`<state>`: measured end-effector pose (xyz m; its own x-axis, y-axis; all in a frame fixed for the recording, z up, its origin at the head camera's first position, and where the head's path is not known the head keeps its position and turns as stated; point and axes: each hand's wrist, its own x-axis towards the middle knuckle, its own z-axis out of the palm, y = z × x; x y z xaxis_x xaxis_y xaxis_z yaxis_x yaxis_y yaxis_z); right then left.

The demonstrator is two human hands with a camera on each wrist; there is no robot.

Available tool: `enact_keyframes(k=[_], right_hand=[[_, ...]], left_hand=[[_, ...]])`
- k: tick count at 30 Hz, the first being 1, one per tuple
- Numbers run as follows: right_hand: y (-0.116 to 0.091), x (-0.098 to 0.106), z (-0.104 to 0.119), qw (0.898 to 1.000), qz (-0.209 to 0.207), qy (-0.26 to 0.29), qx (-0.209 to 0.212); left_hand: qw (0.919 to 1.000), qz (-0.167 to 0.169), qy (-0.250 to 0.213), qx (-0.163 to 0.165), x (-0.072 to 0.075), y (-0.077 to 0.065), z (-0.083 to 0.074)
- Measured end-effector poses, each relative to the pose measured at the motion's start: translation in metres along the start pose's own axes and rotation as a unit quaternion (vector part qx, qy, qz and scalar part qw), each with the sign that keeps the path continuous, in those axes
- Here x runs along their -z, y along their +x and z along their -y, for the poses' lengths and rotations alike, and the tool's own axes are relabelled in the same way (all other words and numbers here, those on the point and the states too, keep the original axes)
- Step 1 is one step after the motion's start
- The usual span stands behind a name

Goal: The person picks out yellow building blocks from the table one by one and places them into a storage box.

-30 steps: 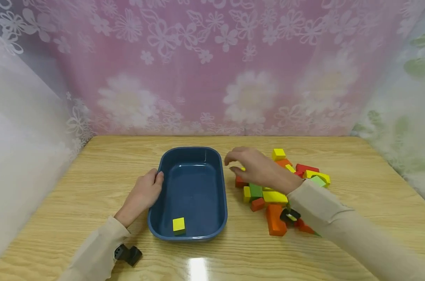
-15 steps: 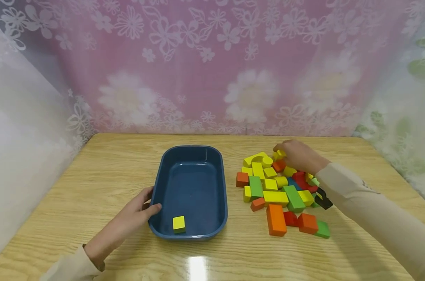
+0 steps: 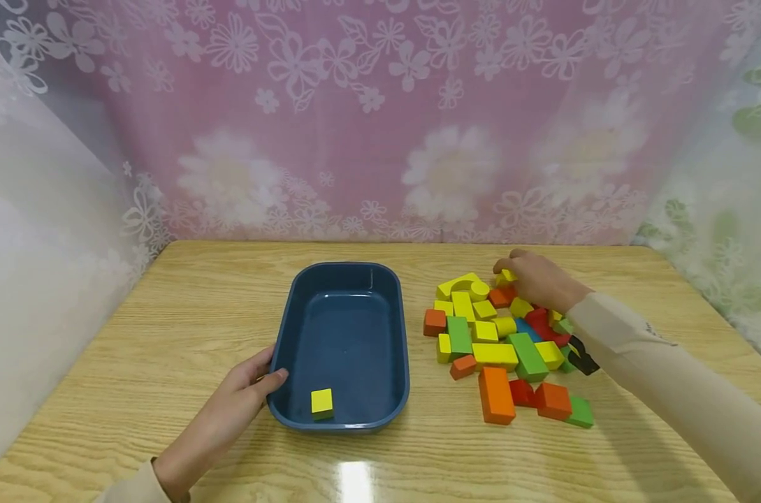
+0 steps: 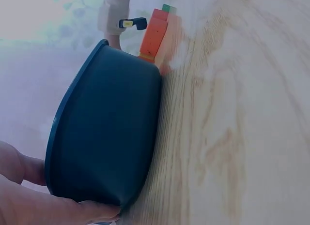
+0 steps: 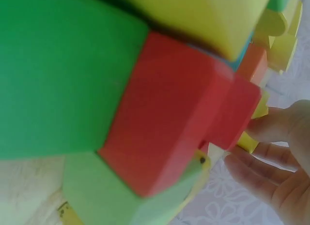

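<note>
My left hand [image 3: 232, 402] grips the left wall of a dark blue plastic tub [image 3: 281, 335], the thumb over the rim and the fingers outside. In the left wrist view, fingers [image 4: 58, 205] lie along the tub's outer wall [image 4: 106, 123]. One yellow cube [image 3: 321, 403] sits inside, near the front. At the back of a pile of toy blocks, my right hand [image 3: 540, 278] holds another yellow cube [image 3: 504, 278] between thumb and fingers, partly covered by the hand. The right wrist view shows this yellow block [image 5: 247, 142] largely hidden behind a red block [image 5: 235, 111].
Several blocks lie loose right of the tub, including a yellow bridge-shaped block [image 3: 458, 285], a green block [image 3: 527, 356], an orange block [image 3: 496, 395] and a red block [image 3: 553, 400]. A pink floral curtain [image 3: 355, 140] hangs behind the wooden table [image 3: 216, 307].
My right hand has moved from beside the tub to the back right of the pile, onto a yellow cube. My left hand has slid toward me along the rim, its thumb now over it.
</note>
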<state>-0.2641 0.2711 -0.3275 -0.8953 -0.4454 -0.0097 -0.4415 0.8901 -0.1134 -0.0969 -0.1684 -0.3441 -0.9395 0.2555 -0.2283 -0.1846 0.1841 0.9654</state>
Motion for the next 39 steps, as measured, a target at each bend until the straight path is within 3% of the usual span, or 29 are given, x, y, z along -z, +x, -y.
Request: enact_keyframes(k=[11,24,39], right_hand=[[-0.007,-0.003,-0.004,1.0,-0.015,0.008,-0.005],[-0.001,0.001,0.007,0.999,-0.036,-0.004,0.012],[0.005,0.018,0.046,0.996,-0.054,0.004,0.069]], left_hand=[[0.9999,-0.013,-0.003,0.005,-0.002,0.0,0.002],[0.9989,-0.032,0.033,0.0,-0.004,0.0,0.002],[0.9982,-0.029,0.053,0.0,-0.003,0.0,0.002]])
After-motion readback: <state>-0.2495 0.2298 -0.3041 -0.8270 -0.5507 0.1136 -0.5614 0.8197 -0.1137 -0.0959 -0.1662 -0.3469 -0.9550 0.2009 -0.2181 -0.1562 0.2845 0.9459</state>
